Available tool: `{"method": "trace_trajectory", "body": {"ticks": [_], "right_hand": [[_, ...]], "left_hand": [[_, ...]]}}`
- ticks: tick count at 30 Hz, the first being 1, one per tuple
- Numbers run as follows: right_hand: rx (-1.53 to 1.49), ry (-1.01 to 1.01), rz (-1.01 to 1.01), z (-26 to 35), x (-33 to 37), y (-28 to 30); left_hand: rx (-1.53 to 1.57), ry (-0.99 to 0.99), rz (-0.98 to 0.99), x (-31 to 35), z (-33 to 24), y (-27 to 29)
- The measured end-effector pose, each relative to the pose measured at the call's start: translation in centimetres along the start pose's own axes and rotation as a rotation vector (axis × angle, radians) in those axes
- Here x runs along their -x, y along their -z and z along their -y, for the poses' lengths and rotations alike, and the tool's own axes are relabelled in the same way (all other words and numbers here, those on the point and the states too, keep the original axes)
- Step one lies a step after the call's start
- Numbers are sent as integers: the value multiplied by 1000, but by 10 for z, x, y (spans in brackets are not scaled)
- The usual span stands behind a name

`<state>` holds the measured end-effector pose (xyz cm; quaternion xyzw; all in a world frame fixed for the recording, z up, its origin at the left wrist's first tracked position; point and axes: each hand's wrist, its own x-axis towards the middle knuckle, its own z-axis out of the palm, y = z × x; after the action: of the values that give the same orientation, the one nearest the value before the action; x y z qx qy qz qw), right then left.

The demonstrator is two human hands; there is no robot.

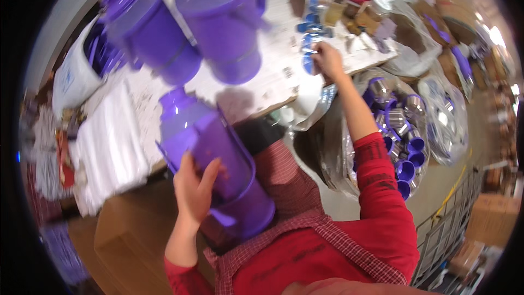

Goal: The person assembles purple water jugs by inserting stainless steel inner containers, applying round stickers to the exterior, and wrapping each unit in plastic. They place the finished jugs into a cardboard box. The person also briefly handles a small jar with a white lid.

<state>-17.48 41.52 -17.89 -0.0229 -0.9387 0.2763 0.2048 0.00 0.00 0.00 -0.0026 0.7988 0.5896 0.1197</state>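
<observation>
A purple vacuum jug (243,199) with a narrow neck leans in my lap against the table's front edge. My left hand (195,191) grips its side near the handle, thumb spread across the purple body. Farther off to the right, my right hand (328,61) pinches the near end of a strip of round blue stickers (309,61) lying on the table. Its fingertips are partly hidden. Two more purple jugs with lids, a left one (153,38) and a right one (221,27), stand on the far part of the table.
The white-covered table (281,76) holds a stack of white sheets (112,142) and a white bag (76,76) of purple parts at left. Clear plastic bags of purple-and-steel cups (404,131) stand at right, beside a wire rack (445,213). A cardboard box (131,240) sits below left.
</observation>
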Motion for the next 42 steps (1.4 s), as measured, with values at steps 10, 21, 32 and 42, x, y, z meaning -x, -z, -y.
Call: {"method": "trace_trajectory", "body": {"ticks": [10, 21, 32, 42], "right_hand": [[-78, -90, 120, -16, -12, -5], [309, 173, -29, 38, 26, 5], [-1767, -310, 367, 228, 256, 122], [-1988, -714, 700, 257, 340, 38]], "left_hand": [[-457, -605, -315, 4, 35, 10], [277, -183, -325, 102, 171, -24], [-88, -286, -453, 145, 151, -35], [-212, -468, -482, 118, 162, -45]]}}
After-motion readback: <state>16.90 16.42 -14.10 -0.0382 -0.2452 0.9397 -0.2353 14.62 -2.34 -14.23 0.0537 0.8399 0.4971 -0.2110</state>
